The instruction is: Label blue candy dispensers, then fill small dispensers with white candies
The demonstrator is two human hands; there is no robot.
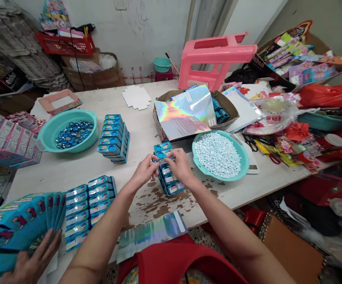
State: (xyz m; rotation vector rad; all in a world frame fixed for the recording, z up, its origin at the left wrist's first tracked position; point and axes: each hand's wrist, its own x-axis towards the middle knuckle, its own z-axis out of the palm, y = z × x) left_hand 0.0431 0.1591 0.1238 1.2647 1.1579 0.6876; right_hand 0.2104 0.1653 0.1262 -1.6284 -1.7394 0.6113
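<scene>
My left hand (pixel 145 170) and my right hand (pixel 180 166) are over a stack of small blue boxes (pixel 171 180) at the table's middle. The fingers of each hand are pinched at the stack's upper part; what they hold is hidden or too small to name. Beyond my fingertips, the far boxes show round recesses in their tops. To the right of my right hand stands a turquoise basin (pixel 195 163) filled with small pale-blue pellets (pixel 218 154). Another stack of blue boxes (pixel 111 138) rises to the left of my left hand, apart from it.
Further left, a turquoise basin (pixel 85 146) holds shiny blue round pieces. Rows of blue boxes (pixel 77 217) lie front left, beside a co-worker's hand (pixel 37 254) on large blue cartons (pixel 17 225). Behind are an open carton (pixel 162 130), holographic sheets (pixel 193 102) and a pink stool (pixel 212 51).
</scene>
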